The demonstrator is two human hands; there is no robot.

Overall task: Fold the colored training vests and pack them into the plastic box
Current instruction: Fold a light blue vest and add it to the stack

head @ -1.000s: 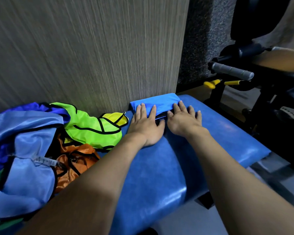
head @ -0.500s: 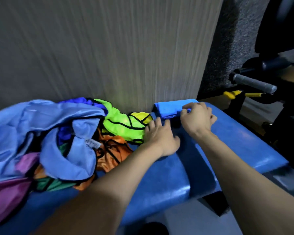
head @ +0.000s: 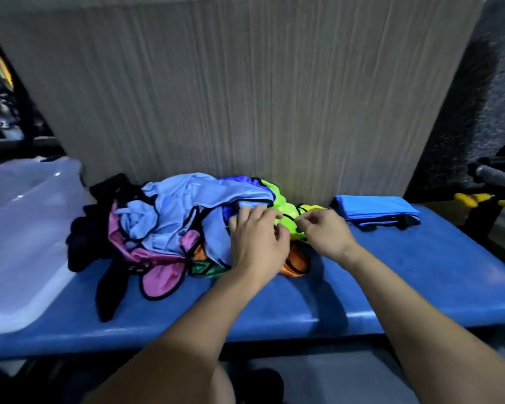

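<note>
1. head view: a blue padded bench (head: 420, 287) runs across the frame, set against a grey wood-grain panel (head: 245, 97).
2. at the bench's left end sits the plastic box (head: 21, 243), clear and frosted; only part of it is in frame, and whether anything lies inside it cannot be told.
3. in the middle of the bench lies a loose heap of unfolded training vests: a light blue vest (head: 187, 205) on top, a pink vest (head: 161, 275) spilling toward the front edge, black fabric (head: 99, 228) on the heap's left side, a neon green vest (head: 286, 211) at the right, and an orange vest (head: 296, 262) and a bit of dark green (head: 204, 268) tucked underneath.
4. the left hand (head: 257, 243) rests on the right part of the heap, fingers curled into the fabric where light blue meets neon green.
5. the right hand (head: 322, 231) is just beside it, fingertips pinched together on the edge of the neon green vest.
6. a folded blue vest (head: 373, 208) lies flat near the panel on the bench's right part, apart from the heap and outside the box.
7. past the bench's right end are a grey bar (head: 496, 177) and a yellow handle (head: 470, 198).
</note>
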